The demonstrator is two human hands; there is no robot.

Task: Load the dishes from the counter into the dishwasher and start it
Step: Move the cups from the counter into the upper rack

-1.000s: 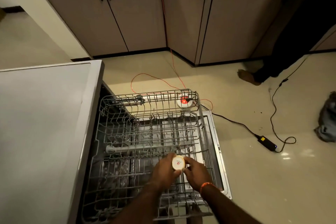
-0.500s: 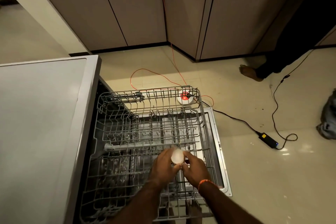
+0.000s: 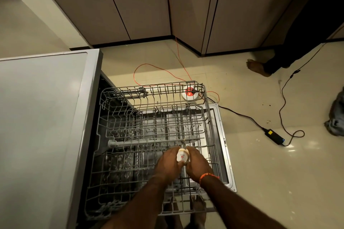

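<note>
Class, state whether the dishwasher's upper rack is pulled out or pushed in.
Pulled out: the upper rack extends past the dishwasher front, above the lowered door.

Both forearms are reaching forward and down, wrists close together. The left hand [image 3: 168, 161] is curling its fingers round a small white object [image 3: 182, 156], the right hand [image 3: 198, 166] is cupping it from the other side, fingertips nearly meeting.

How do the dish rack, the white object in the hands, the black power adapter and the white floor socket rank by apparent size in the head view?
1. Dish rack, by far the largest.
2. White floor socket, partly behind the rack wires.
3. Black power adapter.
4. White object.
The last three look close, and camera distance differs, so their order is unsure.
</note>
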